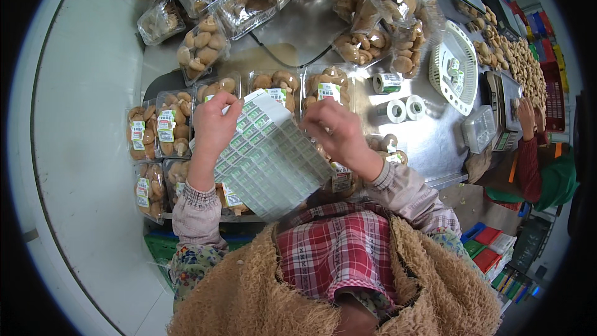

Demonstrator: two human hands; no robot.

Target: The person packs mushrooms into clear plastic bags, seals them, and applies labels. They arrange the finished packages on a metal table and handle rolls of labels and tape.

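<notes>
My left hand (pixel 215 123) pinches the upper left edge of a sheet of small green-and-white stickers (pixel 273 161). The sheet slants over the mushroom packs, and a bare white strip of backing shows at its top. My right hand (pixel 339 135) hovers at the sheet's right side, fingers curled and blurred; whether a sticker is between them I cannot tell. Beyond my hands stand clear trays of brown mushrooms in rows, such as a labelled pack (pixel 173 123) on the left and another labelled pack (pixel 328 86) at the back.
Wrapped mushroom packs without visible front labels (pixel 247 2) are heaped at the back. Label rolls (pixel 396 111) and a white plastic basket (pixel 453 67) stand on the steel table (pixel 424 144). At right, a co-worker's hands (pixel 529 116) are by a scale (pixel 506 102) and loose mushrooms (pixel 517 63).
</notes>
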